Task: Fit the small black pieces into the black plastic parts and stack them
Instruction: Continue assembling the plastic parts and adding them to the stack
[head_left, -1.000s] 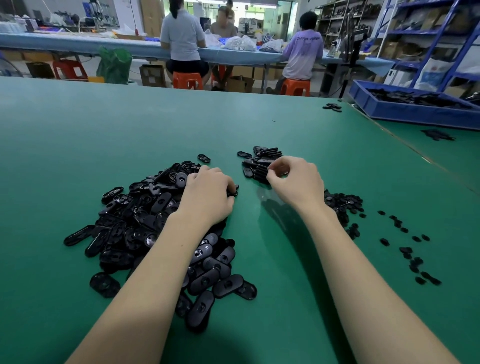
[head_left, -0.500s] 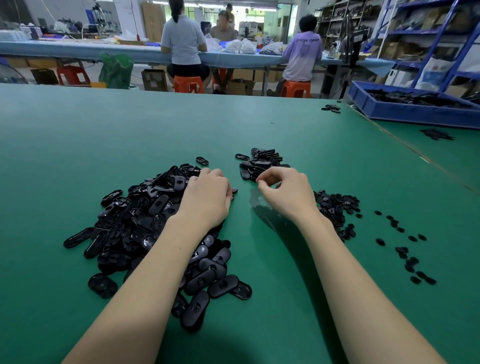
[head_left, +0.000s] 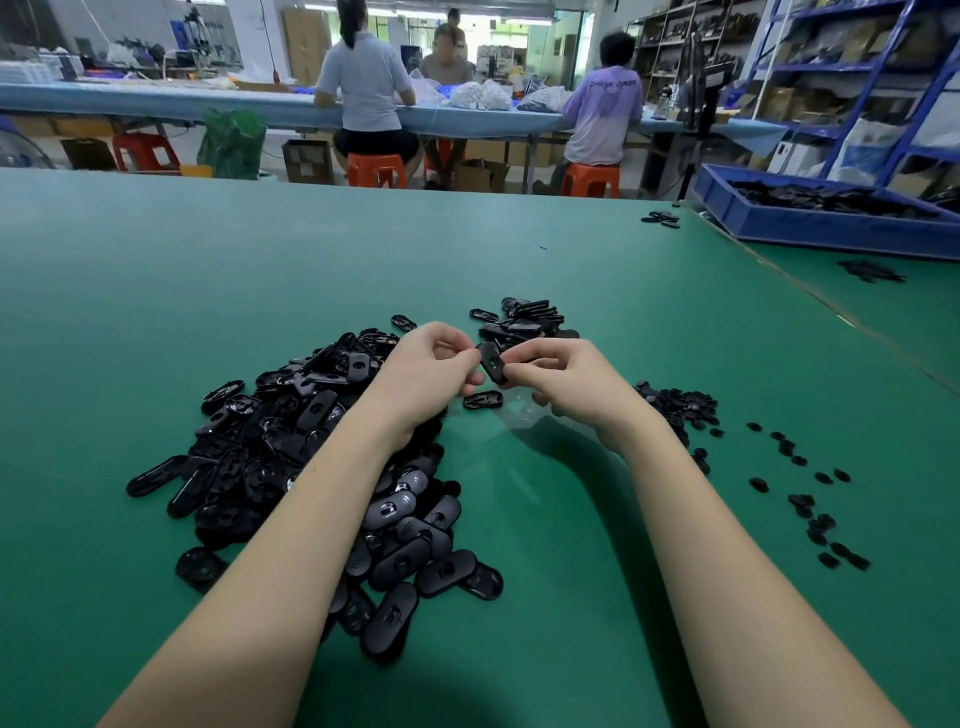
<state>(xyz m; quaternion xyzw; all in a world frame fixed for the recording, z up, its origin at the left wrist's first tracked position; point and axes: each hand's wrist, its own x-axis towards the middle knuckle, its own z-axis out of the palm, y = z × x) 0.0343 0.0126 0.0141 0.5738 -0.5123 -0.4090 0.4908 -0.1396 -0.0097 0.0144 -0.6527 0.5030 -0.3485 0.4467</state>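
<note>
Desk (head_left: 208, 291): flat green matte covering.
Plastic part (head_left: 491, 362): 1 black glossy oblong with rounded ends, tilted, raised above the desk, pinched at its left by the left hand (head_left: 434, 371) and at its right by the right hand (head_left: 563, 382); both grips curled around it.
Loose pile (head_left: 291, 441): many identical black oblongs heaped under the left forearm.
Stack (head_left: 524, 325): oblongs layered just beyond the hands.
Small pieces (head_left: 680, 410): tiny black rounded bits, heaped and scattered to the right.
Blue tray (head_left: 810, 223): rectangular plastic, holding black parts, far right.
</note>
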